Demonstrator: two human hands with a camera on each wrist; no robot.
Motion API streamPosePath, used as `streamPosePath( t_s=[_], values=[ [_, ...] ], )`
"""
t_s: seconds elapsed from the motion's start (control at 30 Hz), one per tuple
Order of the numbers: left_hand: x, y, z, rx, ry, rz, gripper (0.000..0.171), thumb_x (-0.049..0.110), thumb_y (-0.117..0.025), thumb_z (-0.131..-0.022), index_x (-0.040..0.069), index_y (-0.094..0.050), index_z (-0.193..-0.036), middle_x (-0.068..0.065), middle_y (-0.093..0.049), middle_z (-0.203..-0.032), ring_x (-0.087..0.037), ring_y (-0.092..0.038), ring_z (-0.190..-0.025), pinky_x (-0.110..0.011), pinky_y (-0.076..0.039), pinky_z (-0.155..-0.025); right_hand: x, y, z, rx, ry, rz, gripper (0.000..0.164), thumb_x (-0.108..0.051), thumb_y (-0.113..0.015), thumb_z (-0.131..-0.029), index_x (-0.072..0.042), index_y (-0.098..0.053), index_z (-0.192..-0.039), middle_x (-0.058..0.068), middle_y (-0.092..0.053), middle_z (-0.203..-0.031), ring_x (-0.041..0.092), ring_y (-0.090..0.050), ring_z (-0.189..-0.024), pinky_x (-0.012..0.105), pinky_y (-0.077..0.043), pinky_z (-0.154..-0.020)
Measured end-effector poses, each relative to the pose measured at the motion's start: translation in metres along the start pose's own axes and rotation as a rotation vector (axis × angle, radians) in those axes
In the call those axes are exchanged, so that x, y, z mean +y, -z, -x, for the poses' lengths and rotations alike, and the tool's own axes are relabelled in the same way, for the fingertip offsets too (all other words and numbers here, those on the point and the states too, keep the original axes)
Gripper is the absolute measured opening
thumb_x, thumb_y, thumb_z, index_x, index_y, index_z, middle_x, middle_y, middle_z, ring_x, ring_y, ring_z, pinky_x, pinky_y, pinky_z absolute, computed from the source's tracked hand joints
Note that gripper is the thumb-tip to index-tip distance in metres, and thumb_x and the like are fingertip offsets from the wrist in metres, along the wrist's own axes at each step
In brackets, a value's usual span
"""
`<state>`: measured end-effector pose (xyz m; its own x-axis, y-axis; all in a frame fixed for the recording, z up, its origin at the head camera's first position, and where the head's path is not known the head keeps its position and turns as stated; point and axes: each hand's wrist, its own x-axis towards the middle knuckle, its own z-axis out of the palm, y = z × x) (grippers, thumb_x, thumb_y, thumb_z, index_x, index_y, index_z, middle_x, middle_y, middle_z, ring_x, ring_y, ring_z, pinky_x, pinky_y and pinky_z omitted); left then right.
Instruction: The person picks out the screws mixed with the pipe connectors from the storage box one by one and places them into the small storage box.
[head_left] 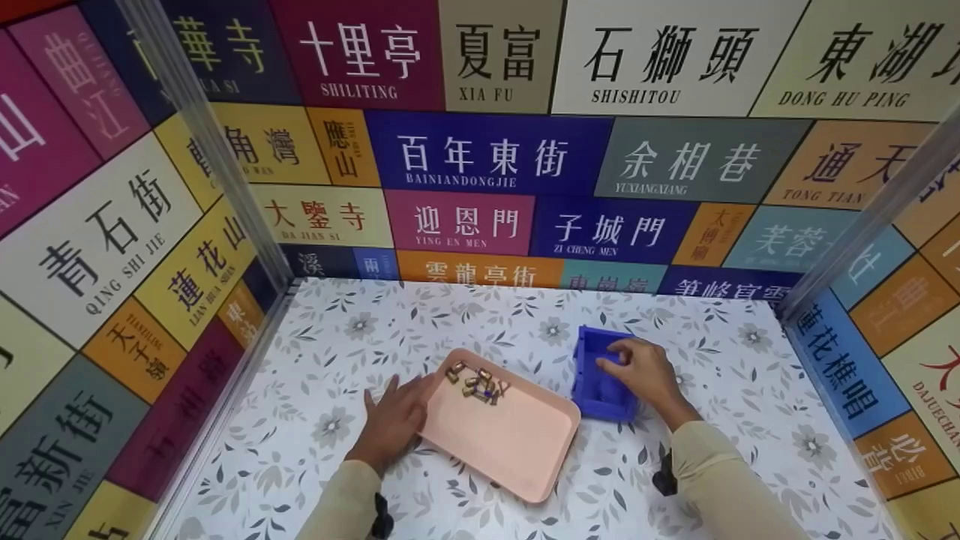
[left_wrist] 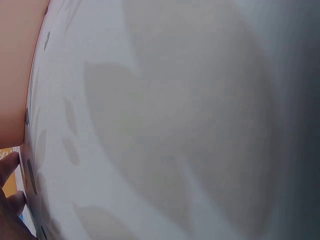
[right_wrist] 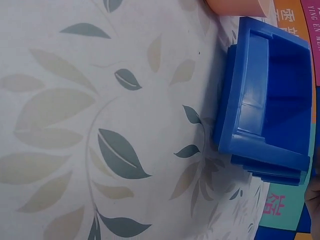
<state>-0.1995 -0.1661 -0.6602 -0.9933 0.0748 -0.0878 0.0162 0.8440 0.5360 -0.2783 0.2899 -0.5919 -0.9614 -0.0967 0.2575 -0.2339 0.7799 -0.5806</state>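
A peach-coloured tray lies at a slant on the table. Several small gold-and-dark cylindrical pieces sit loosely grouped near its far left corner. My left hand rests at the tray's left edge with its fingers spread. To the right of the tray stands a blue plastic bin; in the right wrist view the bin shows its low front. My right hand is over the bin's right side, with thumb and forefinger bent and apart. Nothing shows between them. The hand hides part of the bin's inside.
The table has a white cover with a grey leaf and flower print. Panels with coloured place-name signs wall it in at the back and both sides. Clear corner posts stand at the left and right.
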Motion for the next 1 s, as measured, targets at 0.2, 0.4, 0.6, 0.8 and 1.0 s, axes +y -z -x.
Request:
streamPosePath(
  t_s=[0.2, 0.4, 0.6, 0.8, 1.0],
  values=[
    [-0.002, -0.001, -0.001, 0.008, -0.002, 0.005, 0.051, 0.060, -0.022, -0.106, 0.055, -0.024, -0.157, 0.019, -0.031, -0.166, -0.029, -0.010, -0.161, -0.070, 0.014, -0.121, -0.002, -0.001, -0.001, -0.016, 0.002, -0.006, 0.036, -0.035, -0.085, -0.084, -0.006, -0.076, -0.103, 0.001, -0.062, -0.079, 0.016, -0.053, -0.070, 0.033, -0.045, -0.068],
    [0.000, -0.002, -0.002, 0.003, 0.003, -0.012, 0.052, 0.061, -0.022, -0.106, 0.054, -0.023, -0.157, 0.019, -0.031, -0.166, -0.030, -0.010, -0.161, -0.070, 0.014, -0.121, -0.007, -0.005, -0.003, -0.018, -0.002, -0.013, 0.036, -0.036, -0.085, -0.084, -0.007, -0.077, -0.103, 0.001, -0.062, -0.079, 0.016, -0.054, -0.071, 0.033, -0.045, -0.068],
    [0.000, -0.001, -0.002, 0.004, -0.002, -0.024, 0.050, 0.056, -0.022, -0.108, 0.054, -0.024, -0.157, 0.018, -0.032, -0.165, -0.030, -0.011, -0.160, -0.071, 0.013, -0.120, -0.017, -0.013, -0.006, -0.018, 0.006, -0.030, 0.035, -0.035, -0.085, -0.084, -0.007, -0.077, -0.104, 0.000, -0.062, -0.077, 0.015, -0.054, -0.070, 0.034, -0.047, -0.069],
    [-0.003, -0.003, -0.004, 0.001, 0.018, 0.000, 0.047, 0.056, -0.022, -0.107, 0.061, -0.023, -0.153, 0.020, -0.034, -0.164, -0.026, -0.011, -0.161, -0.069, 0.012, -0.122, -0.035, -0.025, -0.010, -0.003, 0.042, -0.071, 0.032, -0.034, -0.084, -0.085, -0.008, -0.078, -0.103, -0.001, -0.062, -0.075, 0.013, -0.054, -0.068, 0.034, -0.049, -0.069],
    [-0.003, -0.004, -0.003, 0.009, 0.003, 0.002, 0.049, 0.058, -0.022, -0.107, 0.057, -0.025, -0.155, 0.018, -0.034, -0.165, -0.027, -0.012, -0.161, -0.069, 0.012, -0.122, -0.060, -0.043, -0.016, 0.026, 0.130, -0.123, 0.024, -0.031, -0.085, -0.084, -0.012, -0.079, -0.099, -0.002, -0.060, -0.072, 0.009, -0.052, -0.063, 0.030, -0.048, -0.062]
  ],
)
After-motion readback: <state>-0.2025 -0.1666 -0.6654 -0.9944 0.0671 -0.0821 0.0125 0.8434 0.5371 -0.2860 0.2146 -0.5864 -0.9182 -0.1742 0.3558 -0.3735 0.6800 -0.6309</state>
